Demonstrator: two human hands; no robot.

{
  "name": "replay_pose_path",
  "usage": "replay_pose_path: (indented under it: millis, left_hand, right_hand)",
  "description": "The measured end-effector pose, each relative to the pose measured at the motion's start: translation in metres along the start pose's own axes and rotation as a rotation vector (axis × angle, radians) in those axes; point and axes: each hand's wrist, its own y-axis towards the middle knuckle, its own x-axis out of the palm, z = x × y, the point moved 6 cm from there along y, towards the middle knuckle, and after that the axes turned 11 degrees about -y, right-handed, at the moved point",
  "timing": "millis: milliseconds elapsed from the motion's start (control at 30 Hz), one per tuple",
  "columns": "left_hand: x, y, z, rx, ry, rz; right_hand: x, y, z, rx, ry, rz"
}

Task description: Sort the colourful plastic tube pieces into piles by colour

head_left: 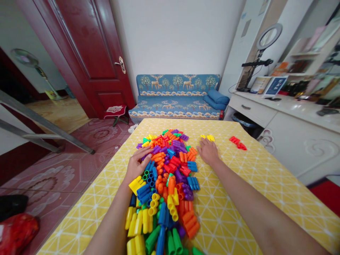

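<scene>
A long heap of plastic tube blocks (172,159) in red, orange, yellow, green, blue and purple runs down the middle of a table with a yellow patterned cloth (220,198). My left hand (138,163) rests on the heap's left edge, thumb and fingers apart, beside blue and purple pieces. To the right of the heap, my right hand (208,151) lies palm down at a small yellow block piece (210,137); its fingertips touch or partly cover the yellow. Whether it grips the piece cannot be made out. A separate red block piece (238,142) lies farther right.
Beyond the table stands a blue sofa (170,102) with deer print. A white dresser (297,117) with a ring light (269,36) is at the right. A small stool (116,111) and a metal ladder-like frame (42,136) stand on the left.
</scene>
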Motion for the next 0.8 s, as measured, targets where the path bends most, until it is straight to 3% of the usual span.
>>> replay_pose_path:
  millis: [167, 333, 533, 700, 800]
  left_hand:
    - [0.001, 0.0, 0.001, -0.011, -0.005, -0.007]
    - [0.0, 0.0, -0.001, -0.003, -0.002, 0.004]
    - [0.001, 0.0, 0.001, 0.007, -0.017, 0.004]
    - [0.001, 0.0, 0.0, 0.027, -0.023, 0.01]
    - [0.001, 0.0, -0.001, 0.025, -0.02, 0.015]
  right_hand:
    - [0.006, -0.008, -0.001, 0.037, 0.034, -0.04]
    - [0.001, -0.038, -0.01, 0.097, 0.09, -0.076]
    - [-0.017, -0.082, -0.026, 0.165, 0.272, 0.027]
    - [-0.05, -0.109, -0.029, 0.276, 0.8, 0.215]
    - [-0.092, -0.124, -0.035, 0.156, 0.99, 0.409]
